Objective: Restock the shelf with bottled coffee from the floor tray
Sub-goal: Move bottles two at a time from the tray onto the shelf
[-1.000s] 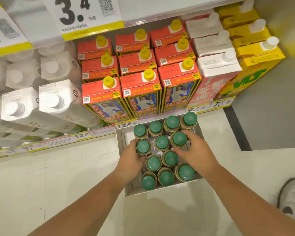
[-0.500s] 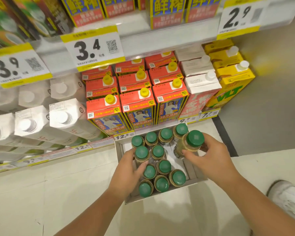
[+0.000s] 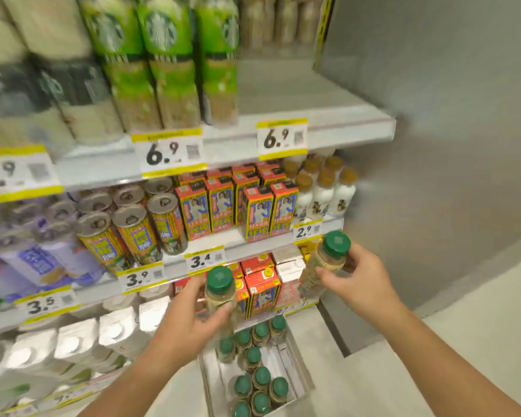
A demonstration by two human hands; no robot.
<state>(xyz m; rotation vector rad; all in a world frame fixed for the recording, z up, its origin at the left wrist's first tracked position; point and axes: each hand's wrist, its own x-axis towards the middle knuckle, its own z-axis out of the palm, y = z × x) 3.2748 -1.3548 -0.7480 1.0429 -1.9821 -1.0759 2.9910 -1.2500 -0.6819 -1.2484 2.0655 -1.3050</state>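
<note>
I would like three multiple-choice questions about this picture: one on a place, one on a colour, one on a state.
1. Where does the tray stand?
A. on the floor below the shelves
B. on the top shelf
C. on a cart

2. What colour are the caps of the bottles in the tray?
A. yellow
B. green
C. white

3. What do the hands hold?
A. nothing
B. one bottle between both hands
C. one bottle in each hand

Answers:
1. A: the tray sits on the floor in front of the lowest shelf.
2. B: every cap in it is green.
3. C: the left hand grips the left bottle, and the right hand grips the right bottle.
</note>
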